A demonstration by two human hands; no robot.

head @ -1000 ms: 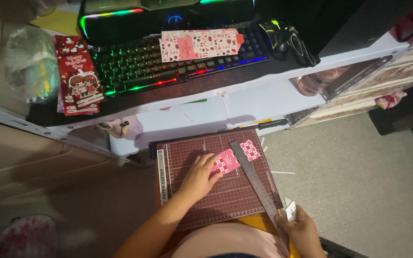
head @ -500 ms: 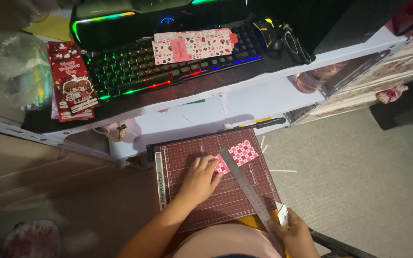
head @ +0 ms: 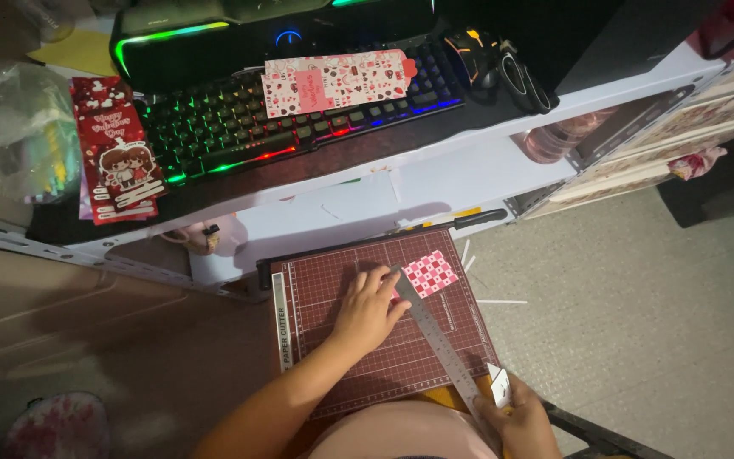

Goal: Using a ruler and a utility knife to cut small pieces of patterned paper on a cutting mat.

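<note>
Two hands: both busy.
Left hand [head: 367, 308]: flat, fingers spread, pressing the pink checked paper square [head: 429, 273].
Right hand [head: 516, 416]: closed around the long grey metal cutter arm [head: 435, 336].
Under both: dark red gridded cutting board [head: 333, 285].

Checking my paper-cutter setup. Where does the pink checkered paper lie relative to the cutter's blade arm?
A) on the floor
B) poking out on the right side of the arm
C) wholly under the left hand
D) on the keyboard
B: the pink checkered paper shows right of the blade arm, while the left hand presses on the cutting board left of it.
</note>
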